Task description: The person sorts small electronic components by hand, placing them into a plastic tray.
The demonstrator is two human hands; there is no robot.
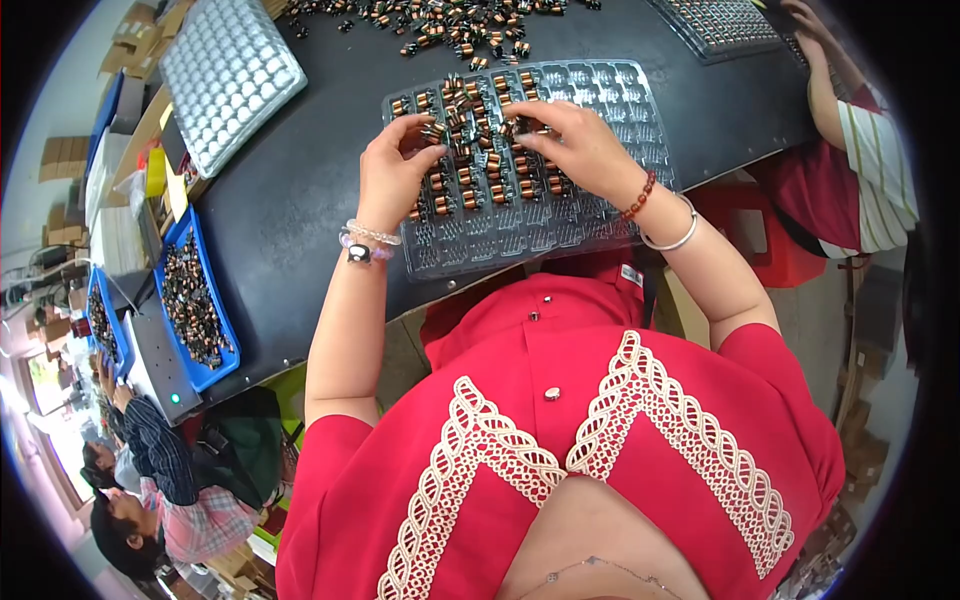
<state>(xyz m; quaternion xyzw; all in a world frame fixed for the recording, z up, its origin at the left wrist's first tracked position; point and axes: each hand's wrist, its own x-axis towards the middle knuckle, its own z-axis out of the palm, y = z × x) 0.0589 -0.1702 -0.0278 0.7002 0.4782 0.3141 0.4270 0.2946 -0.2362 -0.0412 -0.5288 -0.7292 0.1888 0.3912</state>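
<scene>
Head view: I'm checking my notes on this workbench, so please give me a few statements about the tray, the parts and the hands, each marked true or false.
1. Both hands rest on the clear plastic tray. True: the left hand and the right hand are over its pockets, among the small copper-coloured parts.
2. Every pocket of that tray is filled. False: the near rows and the right side are empty.
3. More loose parts lie in a heap on the dark table beyond the tray. True.
4. The blue bin at the left is empty. False: it holds dark small parts.
5. The right wrist is bare. False: it wears a red bead bracelet and a silver bangle.
</scene>
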